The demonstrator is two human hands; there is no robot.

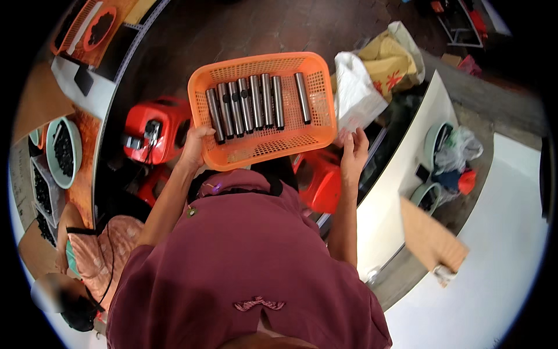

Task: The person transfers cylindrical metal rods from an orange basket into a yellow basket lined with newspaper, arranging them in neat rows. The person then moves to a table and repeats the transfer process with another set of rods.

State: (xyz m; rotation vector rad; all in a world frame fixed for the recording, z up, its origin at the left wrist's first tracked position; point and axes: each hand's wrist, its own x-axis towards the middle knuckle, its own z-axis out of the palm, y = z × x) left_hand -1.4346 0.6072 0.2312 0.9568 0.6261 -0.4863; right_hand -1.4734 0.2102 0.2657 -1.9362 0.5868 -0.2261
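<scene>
An orange plastic basket (264,158) with a perforated wall is held out in front of my body. Inside it lie several dark silver metal tubes (256,102), most in a row side by side, with one tube (303,99) apart toward the right. My left hand (199,141) is closed on the basket's lower left rim, thumb over the edge. Just off the basket's right side, my right hand (354,152) has its fingers raised and apart, close to a white sack (356,87); whether it touches the basket or sack I cannot tell.
Red plastic stools (156,128) stand below the basket. A yellow-brown bag (390,58) lies beyond the white sack. On the left, another person (104,244) sits by a table holding a bowl of black parts (63,152). To the right runs a pale tabletop (383,227) near a cardboard piece (430,238).
</scene>
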